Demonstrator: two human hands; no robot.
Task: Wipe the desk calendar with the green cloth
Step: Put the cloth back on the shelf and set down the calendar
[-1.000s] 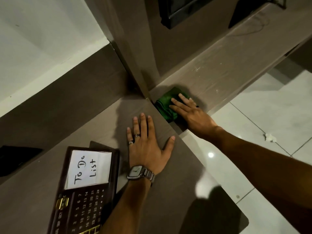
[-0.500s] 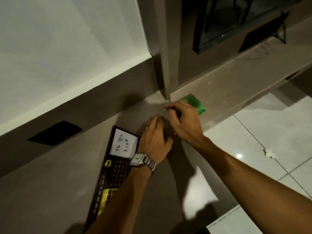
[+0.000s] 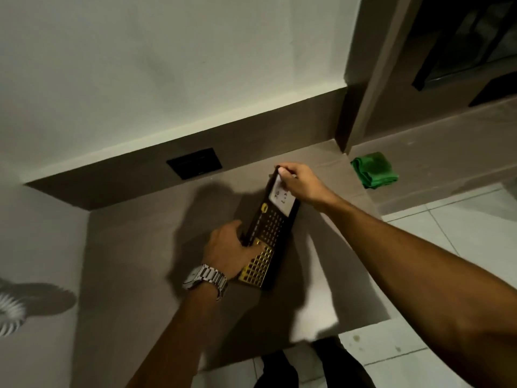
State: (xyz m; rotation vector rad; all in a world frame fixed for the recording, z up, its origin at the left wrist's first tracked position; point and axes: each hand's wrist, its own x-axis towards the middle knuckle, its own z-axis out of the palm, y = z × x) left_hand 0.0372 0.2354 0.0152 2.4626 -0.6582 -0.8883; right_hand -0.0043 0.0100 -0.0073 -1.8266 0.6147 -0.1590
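Desk calendar (image 3: 275, 228) is tilted up off the bench (image 3: 145, 247), left hand (image 3: 228, 252) clamped on its near edge and right hand (image 3: 300, 183) pinching the far top, probably to steady it for wiping. Green cloth (image 3: 375, 170) sits untouched by the bench's far right corner.

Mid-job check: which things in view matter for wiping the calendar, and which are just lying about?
Part of the job:
- desk calendar, gripped at both ends
- green cloth, lying folded on the ledge, untouched
- left hand at the near end
- right hand at the far end

Just there:
- black wall plate
- wristwatch
- white ribbed object, cut off at the left edge
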